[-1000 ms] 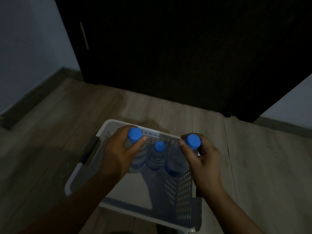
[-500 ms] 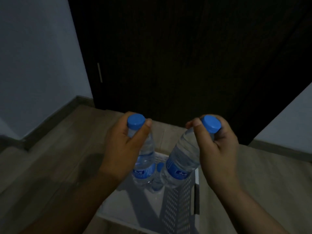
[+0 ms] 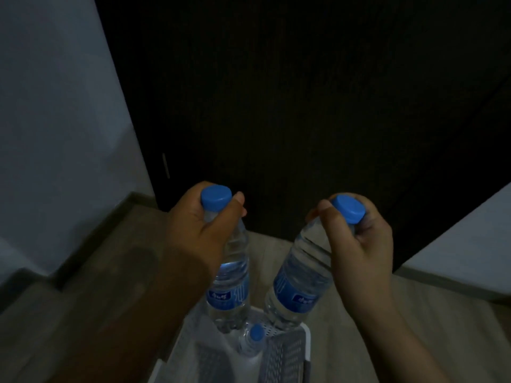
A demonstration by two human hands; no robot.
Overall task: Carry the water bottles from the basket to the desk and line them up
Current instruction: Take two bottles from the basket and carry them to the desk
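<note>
My left hand grips the neck of a clear water bottle with a blue cap and blue label, held upright above the basket. My right hand grips a second bottle by its neck; this one tilts, its base pointing down and left. Below them the white perforated basket stands on the floor at the bottom edge, with a third bottle upright inside it. The desk is not in view.
A dark wardrobe door fills the space ahead. Pale walls stand to the left and right, with a dark skirting board along the wooden floor.
Both hands have lifted their bottles out of the basket and risen well above it. My view has tilted up, so the basket has slid to the bottom edge.
</note>
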